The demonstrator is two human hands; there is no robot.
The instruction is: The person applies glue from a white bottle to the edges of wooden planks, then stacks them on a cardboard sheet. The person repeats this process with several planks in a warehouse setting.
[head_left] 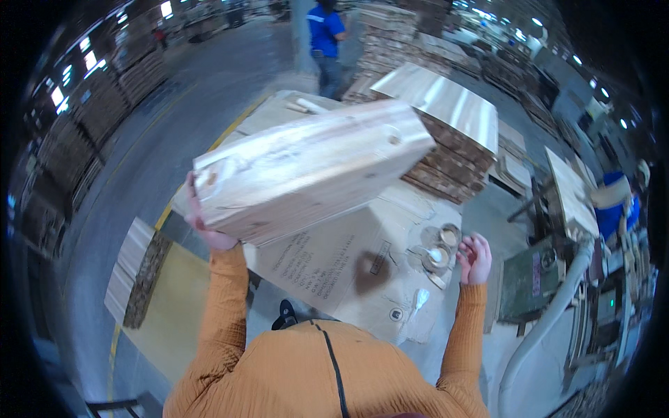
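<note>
My left hand (pixel 203 221) is closed round the left end of a long, pale wooden board (pixel 313 167). The board is tilted above the table, its far end raised toward the right, with knots showing in its face. My right hand (pixel 474 258) is apart from the board, by the table's right edge. Its fingers are loosely bent with gaps between them, and I see nothing in them. Just left of it are small round containers (pixel 437 256), one with white material in it. A white-bladed spatula (pixel 420 299) lies nearer me on the cardboard-covered table (pixel 313 268).
A stack of wooden boards (pixel 453 132) stands beyond the table on the right. More boards (pixel 136 272) lie low on the left. A green machine (pixel 533 279) with a grey hose (pixel 557 299) is at right. A person in blue (pixel 326 42) stands at the back.
</note>
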